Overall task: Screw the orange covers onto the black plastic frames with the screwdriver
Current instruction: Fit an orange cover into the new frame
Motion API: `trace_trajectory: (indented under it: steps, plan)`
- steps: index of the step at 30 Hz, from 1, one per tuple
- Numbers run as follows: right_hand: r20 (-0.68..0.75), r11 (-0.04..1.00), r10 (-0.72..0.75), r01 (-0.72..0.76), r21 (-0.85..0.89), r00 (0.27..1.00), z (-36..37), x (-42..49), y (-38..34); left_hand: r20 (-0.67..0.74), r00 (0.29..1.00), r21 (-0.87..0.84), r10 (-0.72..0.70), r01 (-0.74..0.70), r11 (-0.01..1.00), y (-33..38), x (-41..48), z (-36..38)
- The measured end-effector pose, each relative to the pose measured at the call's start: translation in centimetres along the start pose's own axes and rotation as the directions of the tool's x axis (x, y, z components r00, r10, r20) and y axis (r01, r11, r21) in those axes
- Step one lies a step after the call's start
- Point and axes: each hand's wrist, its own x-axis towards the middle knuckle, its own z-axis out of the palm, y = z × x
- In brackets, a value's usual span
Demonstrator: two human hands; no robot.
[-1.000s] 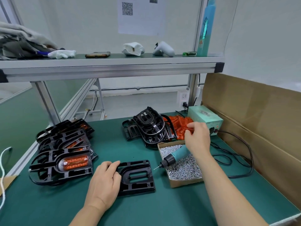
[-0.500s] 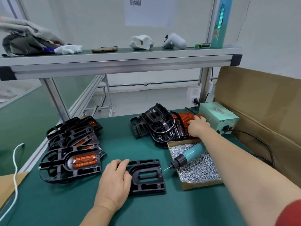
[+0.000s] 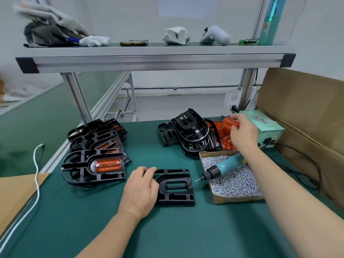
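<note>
Sitting flat on the green mat [image 3: 93, 229], the black frame [image 3: 176, 187] was held down by the left hand [image 3: 140, 190]. The palm covered the frame's left edge and the fingers [image 3: 149, 171] were curled over its far-left corner, so that grip was clamped on the frame. Way off to the right and further back, the right hand [image 3: 242, 135] was in the pile of orange covers [image 3: 221, 135]. As far as I could make out through the blur, its fingers and thumb were closed round one orange cover [image 3: 229, 122] at the top of the pile. The screwdriver [image 3: 227, 164] wasn't in either hand. It lay under the right forearm on the box of screws [image 3: 232, 199], with its tip poking over the box edge toward the held frame, close but not touching. Just left of the right hand's grip sat a heap of bare black frames [image 3: 189, 133], and just right of it was a teal power box [image 3: 264, 125] with a black cord [image 3: 307, 164] trailing off. Well left of the left hand's grip was a stack of finished frames [image 3: 96, 144], and the front one had an orange cover already fitted.
</note>
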Motion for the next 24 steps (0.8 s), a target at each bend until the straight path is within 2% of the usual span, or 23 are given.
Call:
trace_trajectory:
  steps: [2, 4, 7, 10, 13, 19, 24]
  plan:
    - [0.072, 0.955, 0.080, -0.098, 0.281, 0.994, -0.6, -2.3, -1.1, 0.004, 1.000, -0.001, 0.000, 0.000, 1.000, 0.0, -0.1, -0.1]
    - [0.233, 0.792, 0.126, -0.239, 0.562, 0.964, -1.0, -5.4, -2.3, 0.007, 1.000, -0.008, -0.004, 0.004, 1.000, 0.1, -0.1, -0.2]
    - [0.411, 0.580, 0.076, -0.376, 0.723, 0.908, -1.4, -10.0, -4.1, 0.014, 1.000, -0.018, -0.013, 0.014, 1.000, 0.3, -0.1, -0.5]
    - [0.504, 0.433, 0.055, -0.475, 0.766, 0.862, -1.3, -13.3, -5.4, 0.023, 1.000, -0.037, -0.015, 0.016, 0.999, 0.3, -0.1, -0.7]
    - [0.575, 0.364, 0.043, -0.549, 0.753, 0.817, -1.0, -15.6, -6.3, 0.036, 0.999, -0.075, -0.023, 0.026, 0.997, 0.3, -0.2, -0.9]
    - [0.674, 0.342, 0.020, -0.639, 0.689, 0.738, -0.8, -17.9, -6.4, 0.055, 0.998, -0.140, -0.019, 0.026, 0.990, -0.1, -1.6, -1.4]
    - [0.699, 0.330, 0.020, -0.665, 0.670, 0.715, -0.6, -19.1, -5.9, 0.056, 0.997, -0.189, -0.062, 0.071, 0.979, -0.2, -3.4, -1.9]
